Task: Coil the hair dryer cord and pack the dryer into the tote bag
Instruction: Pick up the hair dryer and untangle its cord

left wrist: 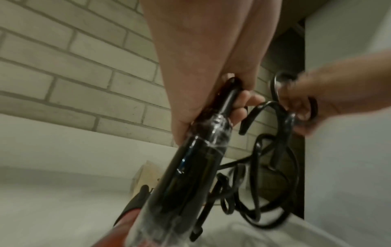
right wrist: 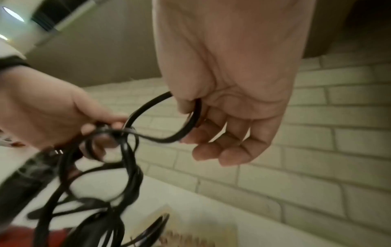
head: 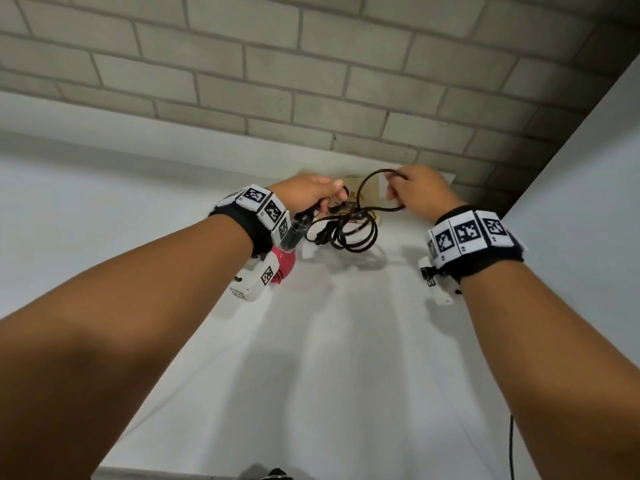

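Our left hand [head: 304, 194] is wrapped around the black handle of the hair dryer [left wrist: 186, 167], fingers curled about its upper end, with gathered turns of the cord [head: 346, 233] caught at the fingertips. The dryer's handle runs down and back under the wrist, and its pink body [head: 282, 268] peeks out beneath the left wrist band [head: 263, 209], above the white worktop [head: 329, 341].

Our right hand [head: 419, 188] pinches one loop of the cord between thumb and forefinger, the other fingers loosely bent below it. In the right wrist view the loop arcs from that pinch across to the left hand, where it crosses the bundled turns. Several slack loops hang below both hands, with the plug end dangling among them just over the worktop.

Behind the hands, near the wall, we see a tan tote bag [head: 370, 188] lying on the worktop, mostly hidden by the hands and cord; the dryer is outside it. A pale brick wall [head: 311, 81] rises behind the worktop, and a white panel [head: 588, 202] stands at the right.
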`<state>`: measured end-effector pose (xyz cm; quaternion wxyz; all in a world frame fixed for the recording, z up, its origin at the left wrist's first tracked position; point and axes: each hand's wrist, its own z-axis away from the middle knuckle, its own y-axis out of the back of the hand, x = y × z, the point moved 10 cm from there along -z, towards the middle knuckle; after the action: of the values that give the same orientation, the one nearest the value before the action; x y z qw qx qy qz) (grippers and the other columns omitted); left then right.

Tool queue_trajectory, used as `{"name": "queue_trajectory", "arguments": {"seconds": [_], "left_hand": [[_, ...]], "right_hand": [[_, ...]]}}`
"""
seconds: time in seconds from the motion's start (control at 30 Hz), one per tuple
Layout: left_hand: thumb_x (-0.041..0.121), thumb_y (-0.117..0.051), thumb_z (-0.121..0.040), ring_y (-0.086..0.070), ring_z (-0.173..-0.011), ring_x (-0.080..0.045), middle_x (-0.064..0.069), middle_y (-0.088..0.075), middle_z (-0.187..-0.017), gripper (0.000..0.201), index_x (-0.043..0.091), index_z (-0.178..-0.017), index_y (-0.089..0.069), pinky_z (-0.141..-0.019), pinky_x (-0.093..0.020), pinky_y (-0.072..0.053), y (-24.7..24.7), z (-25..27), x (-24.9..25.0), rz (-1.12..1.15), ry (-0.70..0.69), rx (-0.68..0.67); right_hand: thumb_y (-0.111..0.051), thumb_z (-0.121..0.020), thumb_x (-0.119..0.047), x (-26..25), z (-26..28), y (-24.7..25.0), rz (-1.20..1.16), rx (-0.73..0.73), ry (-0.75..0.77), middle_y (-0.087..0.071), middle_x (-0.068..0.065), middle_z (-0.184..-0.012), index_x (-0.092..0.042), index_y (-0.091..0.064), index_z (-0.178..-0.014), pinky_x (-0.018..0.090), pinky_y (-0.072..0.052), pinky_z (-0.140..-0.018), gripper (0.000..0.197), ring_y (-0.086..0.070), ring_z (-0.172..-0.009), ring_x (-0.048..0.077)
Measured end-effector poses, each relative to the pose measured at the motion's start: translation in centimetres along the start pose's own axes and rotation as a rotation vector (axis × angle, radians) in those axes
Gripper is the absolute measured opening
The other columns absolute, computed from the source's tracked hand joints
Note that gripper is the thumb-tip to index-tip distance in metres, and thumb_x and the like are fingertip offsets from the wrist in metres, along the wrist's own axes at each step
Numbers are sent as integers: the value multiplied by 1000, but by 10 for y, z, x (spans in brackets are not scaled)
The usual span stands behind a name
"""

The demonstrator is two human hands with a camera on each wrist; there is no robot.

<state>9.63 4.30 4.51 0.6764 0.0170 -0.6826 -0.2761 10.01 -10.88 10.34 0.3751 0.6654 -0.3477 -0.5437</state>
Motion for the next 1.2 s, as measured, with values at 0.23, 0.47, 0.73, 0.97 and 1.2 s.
{"name": "queue_trajectory", "arguments": {"seconds": [0.23,0.47,0.73,0.97,1.2], "left_hand": [[28,-41,-97,-35,-39,-6,10,-31,-37,30,13,-75,-57,-55,-22,-30,29,13,-13,479,92,90],[34,-38,-98,-33,-40,-6,9,-28,-36,33,9,-96,-60,-52,-22,-29,22,16,-18,478,124,59],[19,-33,-99,-31,-32,-4,9,-35,-35,30,8,-84,-56,-56,-23,-36,10,15,3,434,197,127],[23,-35,-99,-27,-28,-5,8,-38,-36,25,9,-87,-52,-44,-21,-27,10,19,14,394,195,184],[26,-33,-99,-24,-28,-5,2,-31,-49,35,14,-70,-47,-41,-21,-21,30,29,38,326,94,295]], "right_hand": [[-33,-100,-22,125,21,-53,-739,-65,-762,-49,1,-45,-8,-47,-68,9,-22,-24,38,-40,-27,6],[-50,-91,1,158,53,-95,-1222,-118,-1051,-59,22,-93,2,-54,-98,34,-58,-53,9,-62,-79,25],[-60,-86,-14,75,16,-30,44,-447,-508,-42,13,-139,-8,-42,-131,49,-40,-104,49,-45,-127,35],[-30,-98,-46,-68,12,-17,-407,-213,90,-29,-1,-153,-24,-25,-146,22,-22,-105,53,-30,-137,13],[-21,-100,-46,-86,-2,-48,-645,102,114,-57,-5,-69,-21,-55,-71,25,-39,-65,51,-53,-67,9]]}}
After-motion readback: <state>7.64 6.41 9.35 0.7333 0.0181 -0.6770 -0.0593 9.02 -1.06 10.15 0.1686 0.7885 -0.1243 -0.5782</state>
